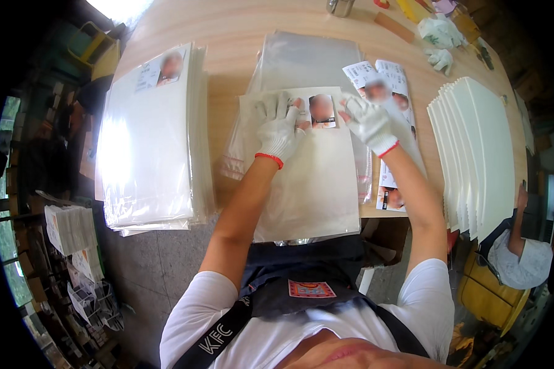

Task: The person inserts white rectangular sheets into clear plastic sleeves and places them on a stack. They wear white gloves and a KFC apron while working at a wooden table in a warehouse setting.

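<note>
Clear plastic sleeves sat in a pile on the wooden worktop, and the top one had a white sheet inside it, sticking out over the near edge, with a small photo label near its top. Both gloved hands were on that label: the left hand lay flat with fingers spread, while the right hand pinched the label's corner. Finished bagged sheets were stacked left and bare white boards right, though the label strips were partly hidden behind the right arm.
</note>
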`<state>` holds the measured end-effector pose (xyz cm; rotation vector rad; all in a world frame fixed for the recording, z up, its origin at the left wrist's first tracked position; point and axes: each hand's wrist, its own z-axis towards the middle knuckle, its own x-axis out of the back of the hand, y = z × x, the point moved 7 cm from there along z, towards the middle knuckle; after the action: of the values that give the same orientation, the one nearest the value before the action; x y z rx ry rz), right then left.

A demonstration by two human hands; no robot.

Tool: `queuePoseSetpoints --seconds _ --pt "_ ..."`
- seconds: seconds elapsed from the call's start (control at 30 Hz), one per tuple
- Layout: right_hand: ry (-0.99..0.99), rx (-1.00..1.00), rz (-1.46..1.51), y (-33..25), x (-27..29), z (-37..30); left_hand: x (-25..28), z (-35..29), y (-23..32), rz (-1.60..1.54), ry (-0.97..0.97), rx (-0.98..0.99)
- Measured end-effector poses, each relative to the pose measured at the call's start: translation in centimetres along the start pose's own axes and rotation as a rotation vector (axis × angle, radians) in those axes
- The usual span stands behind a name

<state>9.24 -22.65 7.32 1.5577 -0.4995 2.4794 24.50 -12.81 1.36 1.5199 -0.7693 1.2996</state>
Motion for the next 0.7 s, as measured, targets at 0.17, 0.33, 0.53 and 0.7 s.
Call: queuePoseSetpoints --seconds 0.17,0.33,0.53,0.7 --pt "0.085 -0.151 0.275 -6.0 -2.9 4.5 -3.4 0.7 -1.8 0.062 0.052 -0.003" --pt "-0.056 -0.599 -0.001 -1.3 -7.2 3.2 0.1 0.3 0.5 0.088 0.022 -0.110" --pt "0.324 -0.565 0.684 -2.5 2.4 -2.6 4.3 -2.8 -2.2 -0.903 0.127 -0.014" --pt "-0.150 -0.678 -0.006 -7.1 6.1 -17.4 5.6 -19.7 -5.7 -0.547 0.485 -0.007"
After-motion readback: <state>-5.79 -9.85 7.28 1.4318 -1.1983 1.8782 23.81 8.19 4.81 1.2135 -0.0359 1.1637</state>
